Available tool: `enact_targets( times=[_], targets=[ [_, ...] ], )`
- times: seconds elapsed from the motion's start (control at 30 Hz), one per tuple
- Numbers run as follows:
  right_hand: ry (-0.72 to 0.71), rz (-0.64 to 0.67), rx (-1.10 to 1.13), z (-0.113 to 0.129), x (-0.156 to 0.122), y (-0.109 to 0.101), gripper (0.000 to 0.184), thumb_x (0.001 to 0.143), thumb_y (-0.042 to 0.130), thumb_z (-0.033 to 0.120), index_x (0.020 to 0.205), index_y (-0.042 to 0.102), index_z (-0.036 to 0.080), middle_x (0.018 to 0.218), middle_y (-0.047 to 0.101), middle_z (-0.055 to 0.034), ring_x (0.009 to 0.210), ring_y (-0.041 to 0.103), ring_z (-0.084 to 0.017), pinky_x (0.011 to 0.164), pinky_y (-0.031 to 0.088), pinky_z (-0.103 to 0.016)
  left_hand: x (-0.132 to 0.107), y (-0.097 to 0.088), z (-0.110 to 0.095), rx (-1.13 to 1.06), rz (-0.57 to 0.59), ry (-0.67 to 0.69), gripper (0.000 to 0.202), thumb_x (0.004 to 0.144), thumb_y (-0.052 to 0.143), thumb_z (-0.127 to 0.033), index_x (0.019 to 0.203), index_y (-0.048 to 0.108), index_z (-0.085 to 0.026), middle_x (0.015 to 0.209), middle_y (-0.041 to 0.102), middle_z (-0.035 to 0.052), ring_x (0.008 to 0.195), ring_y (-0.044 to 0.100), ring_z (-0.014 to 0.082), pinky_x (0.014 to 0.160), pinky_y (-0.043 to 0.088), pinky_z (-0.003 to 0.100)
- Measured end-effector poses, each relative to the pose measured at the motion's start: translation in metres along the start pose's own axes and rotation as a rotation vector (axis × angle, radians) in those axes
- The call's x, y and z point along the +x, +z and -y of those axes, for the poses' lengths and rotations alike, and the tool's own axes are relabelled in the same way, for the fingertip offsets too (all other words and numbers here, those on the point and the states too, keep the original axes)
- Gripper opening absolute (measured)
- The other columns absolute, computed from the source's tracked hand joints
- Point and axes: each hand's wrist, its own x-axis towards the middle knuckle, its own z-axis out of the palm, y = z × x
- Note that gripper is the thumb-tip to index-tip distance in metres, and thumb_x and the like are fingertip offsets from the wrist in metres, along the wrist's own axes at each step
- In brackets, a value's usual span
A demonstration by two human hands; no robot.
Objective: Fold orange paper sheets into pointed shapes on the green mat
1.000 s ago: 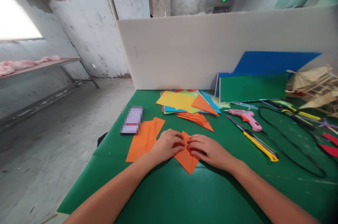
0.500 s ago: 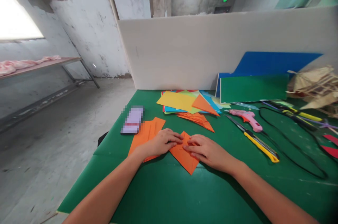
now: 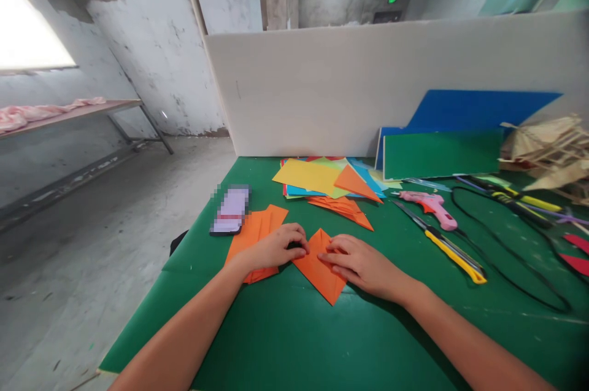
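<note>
Folded orange paper (image 3: 321, 272) lies beneath the fingers (image 3: 341, 259) of the right hand (image 3: 370, 263)

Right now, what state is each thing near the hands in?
Diamond: creased, lying on the table
Left hand: curled, at the diamond's left edge
Right hand: resting on the diamond
Orange sheets: creased, overlapping
Triangles: folded, piled
Phone: screen up, pixelated
Glue gun: on its side
Cutter: blade out

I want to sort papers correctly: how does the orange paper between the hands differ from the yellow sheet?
The orange paper is folded into a pointed shape; the yellow sheet looks flat and unfolded. The right hand rests on the orange paper; no hand touches the yellow sheet. Both look like paper.
</note>
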Motion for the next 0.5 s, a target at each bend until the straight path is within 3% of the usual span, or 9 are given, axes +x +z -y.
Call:
enact_targets(
  times=[0.3,0.5],
  targets=[
    [0.015,-0.011,0.024,0.0005,-0.0009,-0.0002,0.031,0.095,0.045,0.026,0.122,0.060,0.025,0.111,0.059,-0.0092,0.106,0.053,-0.023,0.089,0.047,-0.038,-0.0027,-0.0029,0.0019,-0.055,0.008,-0.026,0.015,0.089,0.053,-0.021,0.094,0.067,-0.020,0.093,0.061,0.0021,0.088,0.057,0.0138,0.074,0.047,0.023],
    [0.031,-0.011,0.010,0.0007,-0.0009,0.0003,0.034,0.094,0.047,0.024,0.126,0.056,0.025,0.118,0.057,-0.0094,0.108,0.052,-0.023,0.092,0.047,-0.039,-0.0014,-0.0021,-0.0018,-0.130,0.023,-0.147,0.016,0.086,0.058,-0.030,0.096,0.065,-0.020,0.092,0.062,0.0022,0.080,0.057,0.0132,0.069,0.046,0.023]
  ],
)
